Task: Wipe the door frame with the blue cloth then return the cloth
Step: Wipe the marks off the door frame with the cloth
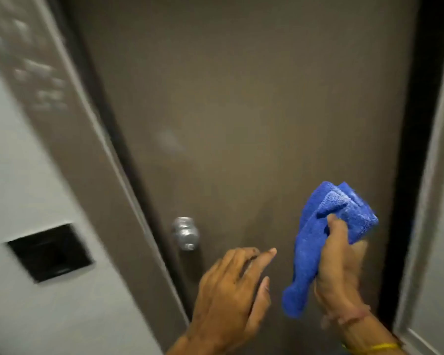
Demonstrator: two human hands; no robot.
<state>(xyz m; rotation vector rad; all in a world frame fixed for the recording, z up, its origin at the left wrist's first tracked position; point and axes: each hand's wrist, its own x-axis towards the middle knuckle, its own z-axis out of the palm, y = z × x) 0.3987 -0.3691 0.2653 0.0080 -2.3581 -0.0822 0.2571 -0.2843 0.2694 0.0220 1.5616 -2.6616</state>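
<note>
Brown door fills the frame's middle. Lower right, the right hand is closed round the bunched blue cloth, held near the dark door frame. Beside it, the left hand is empty, fingers loosely spread, below the silver knob.

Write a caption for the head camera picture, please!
Right hand holds a bunched blue cloth before a brown door, left hand open near the silver knob.

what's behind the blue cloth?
The brown door and, to the right, the dark frame strip. The right hand holds the cloth bunched; whether it touches the door cannot be told.
</note>
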